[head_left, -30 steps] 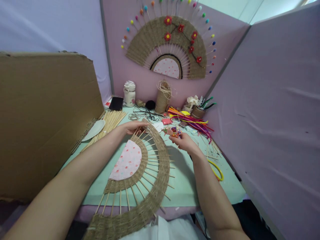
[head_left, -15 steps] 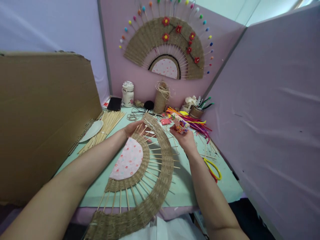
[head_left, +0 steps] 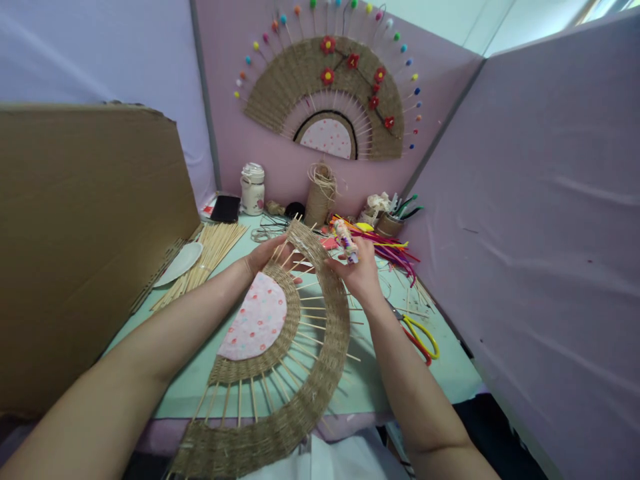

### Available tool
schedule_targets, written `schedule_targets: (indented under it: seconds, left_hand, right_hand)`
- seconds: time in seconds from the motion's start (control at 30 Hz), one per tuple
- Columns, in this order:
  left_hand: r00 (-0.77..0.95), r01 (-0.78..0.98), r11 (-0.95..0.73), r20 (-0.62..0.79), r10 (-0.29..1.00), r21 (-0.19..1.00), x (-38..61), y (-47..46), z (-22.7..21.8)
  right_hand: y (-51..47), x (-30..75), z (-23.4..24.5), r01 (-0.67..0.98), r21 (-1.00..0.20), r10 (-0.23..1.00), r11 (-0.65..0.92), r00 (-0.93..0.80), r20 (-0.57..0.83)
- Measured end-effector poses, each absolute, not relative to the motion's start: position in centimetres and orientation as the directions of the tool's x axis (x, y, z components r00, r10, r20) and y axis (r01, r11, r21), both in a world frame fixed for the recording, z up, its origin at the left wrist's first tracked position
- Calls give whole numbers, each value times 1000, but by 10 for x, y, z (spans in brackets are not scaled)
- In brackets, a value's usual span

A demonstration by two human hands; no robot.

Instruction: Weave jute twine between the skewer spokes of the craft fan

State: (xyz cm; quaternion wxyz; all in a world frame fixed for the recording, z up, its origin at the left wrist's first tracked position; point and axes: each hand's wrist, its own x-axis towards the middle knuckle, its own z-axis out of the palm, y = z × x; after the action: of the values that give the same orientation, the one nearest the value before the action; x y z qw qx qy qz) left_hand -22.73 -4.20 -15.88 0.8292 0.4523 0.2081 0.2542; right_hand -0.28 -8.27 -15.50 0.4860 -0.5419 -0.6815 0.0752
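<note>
A woven fan [head_left: 334, 333] of tan cord and thin sticks leans in front of me, its lower end near my lap. Its inner half-circle [head_left: 257, 317] is pale pink with red dots. My left hand [head_left: 273, 257] grips the fan's upper end from behind, and the sticks and weave partly hide its fingers. In my right hand [head_left: 363, 270] is a white flower-patterned tool [head_left: 346, 241], shaped somewhat like a glue gun. That hand is closed around it, close against the outer woven band. Glossy streaks show on the band's upper end.
Scissors [head_left: 417, 333] lie to the right. Behind are coloured pipe cleaners [head_left: 397, 252], a twine spool [head_left: 321, 197], a white bottle [head_left: 253, 190] and a black phone [head_left: 226, 209]. Bamboo sticks [head_left: 213, 250] and a white plate [head_left: 180, 263] lie left, by cardboard [head_left: 90, 253]. A decorated fan [head_left: 295, 77] hangs behind.
My right hand has moved left with the flower-patterned tool, up to the fan's outer band, and the tool has turned more upright. My left hand keeps its hold on the fan.
</note>
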Motion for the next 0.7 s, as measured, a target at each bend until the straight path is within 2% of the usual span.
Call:
schedule_targets:
  seconds: [0.13,0.3,0.43,0.7]
  left_hand:
    - [759,-262,511,-152,633,819,-222,-50,-147]
    - [714,-257,564,-239,658,785,-217,-59,-136]
    - [710,-266,563,-236,664,782,-215,-59,-134]
    - [717,-213,463,-184,672,861,-217,-57,-139]
  right_hand:
    - [-88,-9,-154,714,-575,801,400,33,598]
    - [-88,-9,-154,728,-566,787,388,58,614]
    - [-87,-8,-155,704,-589,789,395,68,610]
    - [-84,-6,-155,632,-673,850,383,43,524]
